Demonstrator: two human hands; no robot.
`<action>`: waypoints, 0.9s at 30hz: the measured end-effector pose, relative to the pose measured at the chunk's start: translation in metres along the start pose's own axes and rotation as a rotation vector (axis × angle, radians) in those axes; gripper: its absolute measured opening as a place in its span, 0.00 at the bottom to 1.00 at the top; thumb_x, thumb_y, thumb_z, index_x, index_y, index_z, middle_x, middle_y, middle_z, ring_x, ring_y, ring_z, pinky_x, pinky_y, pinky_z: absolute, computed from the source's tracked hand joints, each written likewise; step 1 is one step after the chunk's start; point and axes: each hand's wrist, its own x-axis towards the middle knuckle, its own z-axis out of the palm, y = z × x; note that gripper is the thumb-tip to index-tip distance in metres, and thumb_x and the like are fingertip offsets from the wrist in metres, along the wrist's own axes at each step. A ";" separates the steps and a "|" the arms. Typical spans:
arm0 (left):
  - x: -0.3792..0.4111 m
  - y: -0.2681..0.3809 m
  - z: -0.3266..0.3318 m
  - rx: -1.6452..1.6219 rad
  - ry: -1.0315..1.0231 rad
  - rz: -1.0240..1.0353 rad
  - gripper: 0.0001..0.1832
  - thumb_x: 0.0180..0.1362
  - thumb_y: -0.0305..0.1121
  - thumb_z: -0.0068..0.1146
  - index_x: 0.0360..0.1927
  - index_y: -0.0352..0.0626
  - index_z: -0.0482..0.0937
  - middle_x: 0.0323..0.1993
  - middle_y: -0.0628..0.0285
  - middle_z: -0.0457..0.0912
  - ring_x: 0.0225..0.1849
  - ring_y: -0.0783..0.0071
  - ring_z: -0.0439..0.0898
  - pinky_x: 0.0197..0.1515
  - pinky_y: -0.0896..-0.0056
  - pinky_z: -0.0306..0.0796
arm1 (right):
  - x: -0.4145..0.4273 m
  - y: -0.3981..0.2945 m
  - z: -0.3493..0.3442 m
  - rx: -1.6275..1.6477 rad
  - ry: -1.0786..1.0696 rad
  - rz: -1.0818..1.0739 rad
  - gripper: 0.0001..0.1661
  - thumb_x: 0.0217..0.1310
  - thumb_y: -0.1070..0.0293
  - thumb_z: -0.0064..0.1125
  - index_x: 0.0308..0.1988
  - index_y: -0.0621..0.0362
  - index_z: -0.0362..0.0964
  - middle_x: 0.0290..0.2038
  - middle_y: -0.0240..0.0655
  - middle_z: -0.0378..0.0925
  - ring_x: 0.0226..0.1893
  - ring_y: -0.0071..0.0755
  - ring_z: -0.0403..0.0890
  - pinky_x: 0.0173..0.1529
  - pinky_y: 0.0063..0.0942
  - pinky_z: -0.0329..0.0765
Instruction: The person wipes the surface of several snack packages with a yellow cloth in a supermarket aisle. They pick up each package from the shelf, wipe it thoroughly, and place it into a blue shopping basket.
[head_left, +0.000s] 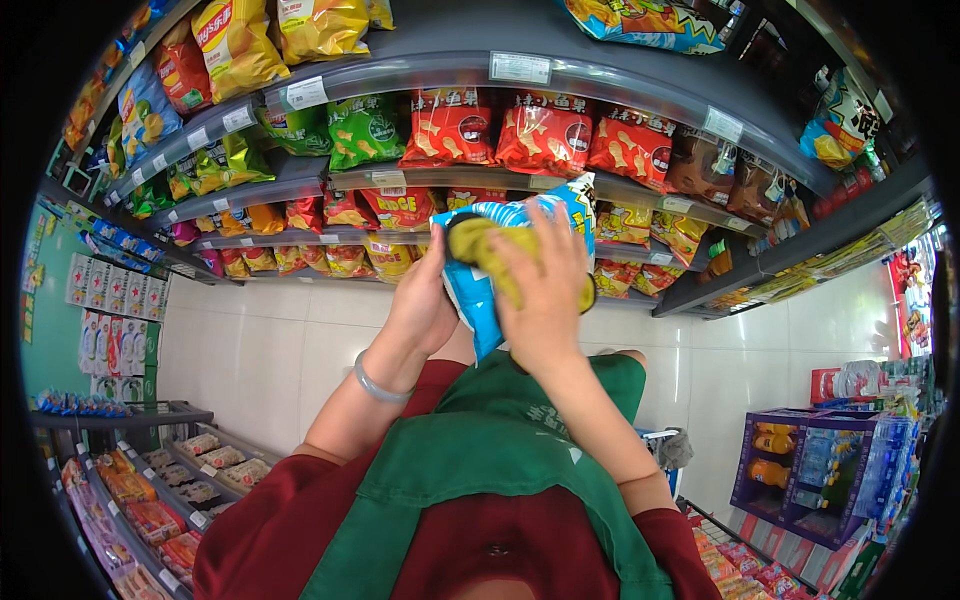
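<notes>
My left hand grips the left edge of a blue snack bag, which I hold up before the shelves. Spread over the front of the bag, my right hand presses a yellow-green cloth with a dark edge against it. The cloth and my fingers cover much of the bag's face. A similar blue bag lies on the upper shelf at the top right.
Curved grey shelves with price tags hold red bags, green bags and yellow bags. Low racks of packaged food stand behind me at left and right. A purple display stand holds bottles at the right.
</notes>
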 end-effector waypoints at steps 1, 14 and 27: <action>-0.003 0.005 0.002 0.019 -0.002 -0.001 0.27 0.68 0.50 0.36 0.59 0.38 0.65 0.57 0.57 0.72 0.58 0.66 0.71 0.60 0.62 0.65 | -0.002 0.014 0.002 -0.019 0.088 0.039 0.28 0.46 0.76 0.60 0.51 0.48 0.71 0.63 0.45 0.59 0.65 0.55 0.55 0.66 0.48 0.53; -0.003 0.001 0.020 -0.008 -0.108 -0.122 0.33 0.68 0.56 0.27 0.64 0.41 0.60 0.62 0.55 0.66 0.62 0.60 0.67 0.64 0.57 0.61 | 0.010 -0.003 -0.024 -0.033 0.090 -0.055 0.26 0.41 0.71 0.66 0.46 0.52 0.74 0.59 0.41 0.64 0.58 0.50 0.63 0.59 0.45 0.62; 0.004 0.017 0.005 -0.143 -0.158 0.070 0.32 0.67 0.57 0.29 0.67 0.46 0.56 0.65 0.60 0.62 0.65 0.61 0.63 0.66 0.55 0.57 | -0.058 0.025 -0.015 0.070 -0.220 0.080 0.18 0.35 0.72 0.65 0.35 0.54 0.78 0.44 0.39 0.69 0.46 0.48 0.68 0.50 0.39 0.69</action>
